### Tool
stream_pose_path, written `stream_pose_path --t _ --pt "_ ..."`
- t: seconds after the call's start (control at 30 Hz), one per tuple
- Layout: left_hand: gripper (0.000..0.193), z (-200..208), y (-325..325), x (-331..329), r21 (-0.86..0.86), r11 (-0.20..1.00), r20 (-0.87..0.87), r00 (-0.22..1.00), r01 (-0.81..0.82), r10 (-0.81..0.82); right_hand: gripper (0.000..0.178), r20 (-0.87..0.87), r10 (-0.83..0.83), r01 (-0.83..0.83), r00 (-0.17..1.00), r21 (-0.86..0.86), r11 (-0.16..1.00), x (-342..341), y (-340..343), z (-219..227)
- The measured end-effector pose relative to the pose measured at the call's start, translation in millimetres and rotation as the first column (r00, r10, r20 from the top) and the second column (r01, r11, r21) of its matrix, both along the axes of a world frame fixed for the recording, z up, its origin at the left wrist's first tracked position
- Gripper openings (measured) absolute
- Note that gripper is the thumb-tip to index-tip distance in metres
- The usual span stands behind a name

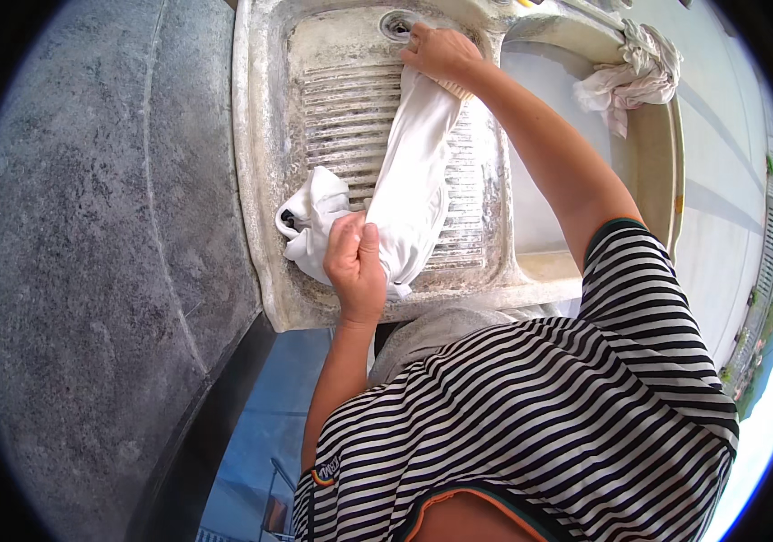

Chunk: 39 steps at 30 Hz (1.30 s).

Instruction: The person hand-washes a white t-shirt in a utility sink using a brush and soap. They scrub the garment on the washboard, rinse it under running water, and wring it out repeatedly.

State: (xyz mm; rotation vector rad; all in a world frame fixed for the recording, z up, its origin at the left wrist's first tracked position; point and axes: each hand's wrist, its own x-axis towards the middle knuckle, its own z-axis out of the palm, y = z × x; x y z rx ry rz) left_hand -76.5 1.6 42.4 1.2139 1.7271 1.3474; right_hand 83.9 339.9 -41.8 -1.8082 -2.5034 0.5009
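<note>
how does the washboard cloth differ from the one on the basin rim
The washboard cloth lies partly stretched along the ridges; the rim cloth hangs bunched over the basin's edge. The washboard cloth is bright white; the rim cloth looks duller, greyish. The left hand grips the washboard cloth; no hand touches the rim cloth. Both are pale fabric.

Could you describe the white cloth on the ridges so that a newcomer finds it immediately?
Find the big sink, then the ridged washboard in its left half. The white cloth lies across those ridges, its near part gripped by the left hand, its far end under the right hand. Unlike the crumpled cloth at the far right corner, it stretches between both hands.
</note>
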Motion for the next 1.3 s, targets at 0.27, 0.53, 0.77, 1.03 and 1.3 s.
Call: stream_pose_path --t 0.27,0.53,0.77,1.03,1.3 --pt "0.014 25.4 -2.7 3.3 0.039 0.964 -0.215 0.945 0.262 -0.248 0.042 -0.593 -0.18 0.425 0.785 0.304 0.853 1.7 -2.1 103.6" --pt "0.02 -22.8 -19.2 30.6 -0.224 0.754 -0.467 0.611 0.617 -0.639 0.045 -0.292 0.526 -0.387 0.799 0.42 0.821 29.9 -217.3 76.0" --pt "0.015 -19.7 -14.2 38.5 -0.255 0.663 -0.341 0.576 0.704 -0.743 0.044 -0.005 0.457 -0.405 0.889 0.456 0.792 7.9 -62.2 13.3" --pt "0.016 -21.7 -9.9 37.9 -0.222 0.73 -0.28 0.675 0.647 -0.683 0.045 -0.075 0.614 -0.552 0.786 0.361 0.751 -0.8 -120.9 48.6" --pt "0.015 -19.6 -1.6 41.9 -0.231 0.714 -0.238 0.673 0.661 -0.7 0.037 0.005 0.666 -0.577 0.746 0.503 0.644 -19.6 -64.1 16.4"
